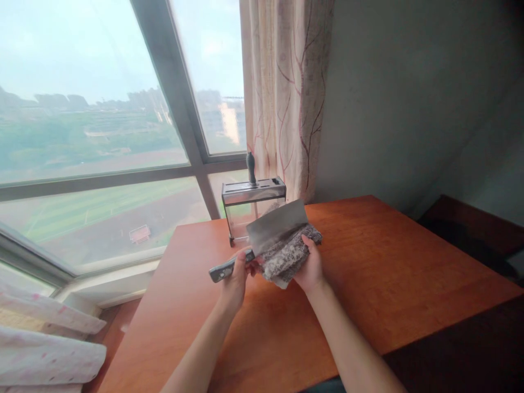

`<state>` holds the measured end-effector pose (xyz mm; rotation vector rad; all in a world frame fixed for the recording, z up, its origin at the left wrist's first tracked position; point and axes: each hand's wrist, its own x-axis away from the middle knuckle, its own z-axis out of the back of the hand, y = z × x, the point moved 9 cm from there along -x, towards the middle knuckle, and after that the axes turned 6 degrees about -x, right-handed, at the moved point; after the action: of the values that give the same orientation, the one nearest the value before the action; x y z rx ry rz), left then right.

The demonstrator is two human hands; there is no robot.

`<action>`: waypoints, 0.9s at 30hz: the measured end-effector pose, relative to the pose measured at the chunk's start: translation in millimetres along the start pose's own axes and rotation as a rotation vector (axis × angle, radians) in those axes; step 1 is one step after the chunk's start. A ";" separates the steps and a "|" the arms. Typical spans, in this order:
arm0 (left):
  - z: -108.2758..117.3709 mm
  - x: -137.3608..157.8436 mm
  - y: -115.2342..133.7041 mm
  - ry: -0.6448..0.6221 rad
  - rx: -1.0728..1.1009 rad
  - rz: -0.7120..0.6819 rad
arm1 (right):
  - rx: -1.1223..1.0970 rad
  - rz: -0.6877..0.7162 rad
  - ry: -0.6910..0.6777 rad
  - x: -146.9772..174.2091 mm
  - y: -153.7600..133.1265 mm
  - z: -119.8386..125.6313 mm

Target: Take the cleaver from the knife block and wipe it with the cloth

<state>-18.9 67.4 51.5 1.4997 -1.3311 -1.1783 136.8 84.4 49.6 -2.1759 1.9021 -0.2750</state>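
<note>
My left hand [236, 275] is closed around the dark handle of a cleaver [276, 226], thumb on top of the handle. The broad grey blade points up and to the right. In my right hand [309, 267] a fuzzy grey-and-white cloth [284, 259] is gripped, its thumb lying over the cloth. The cloth lies along the lower edge of the blade; whether it wraps round the back of the blade is hidden. Both hands are held above the wooden table. Just behind the blade stands a knife rack [254, 191] with a metal top and clear sides, a dark handle sticking up from it.
The reddish-brown table [368, 262] spreads out under my arms. Beyond its left and far edges are a large window [102, 136] and a patterned curtain [286, 98]. Another curtain [49, 349] hangs at lower left. A grey wall [409, 98] closes off the right.
</note>
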 end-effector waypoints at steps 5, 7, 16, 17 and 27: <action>-9.1 9.8 -8.4 0.028 -0.185 -0.022 | 0.056 -0.149 -0.018 5.3 21.9 -3.6; -9.2 10.9 -11.3 0.047 -0.193 -0.011 | 0.071 -0.167 -0.035 7.6 23.4 -4.8; 14.7 -0.1 -5.5 0.220 0.116 0.075 | 0.109 -0.018 -0.138 11.0 -6.4 -7.3; 15.6 -1.3 -3.3 0.216 0.131 0.073 | 0.135 0.003 -0.130 9.8 -6.9 -5.8; 0.0 6.3 -19.1 0.104 0.072 0.158 | 0.199 -0.027 -0.018 2.3 24.3 17.4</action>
<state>-13.9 63.7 32.3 1.4562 -1.4066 -0.9496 119.2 80.0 25.7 -2.0670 1.7555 -0.4284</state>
